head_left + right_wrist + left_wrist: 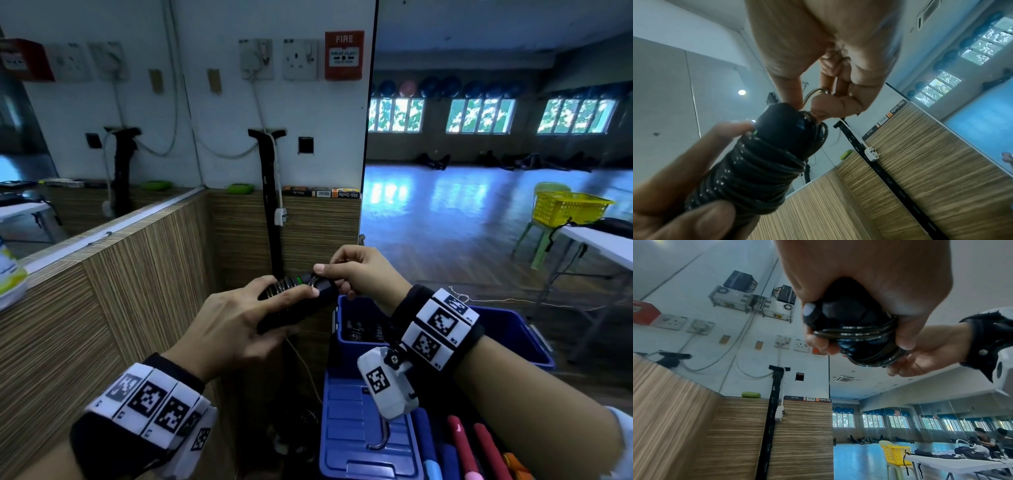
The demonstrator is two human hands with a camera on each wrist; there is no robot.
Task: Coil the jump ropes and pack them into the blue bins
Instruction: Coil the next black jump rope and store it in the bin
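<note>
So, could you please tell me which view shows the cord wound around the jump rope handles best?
Right wrist: the cord fills the frame, each turn distinct. The left wrist view shows a few loops under the fingers; the head view shows only a short ribbed stretch.

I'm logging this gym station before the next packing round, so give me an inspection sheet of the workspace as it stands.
Surface: no worktable in use; wood-grain partition ahead.
Job's things: black jump rope, cord wound round its handles, held above the open blue bin; dark coils already inside. A closed blue bin lid nearer.
Clutter: green case and boxes on the ledge.
Grippers: left hand grips the bundle; right hand pinches the last loop of cord.
Cables: white plug hanging on the partition; wall cables above.
Surroundings: yellow basket on a chair, white folding table, fire alarm.
</note>
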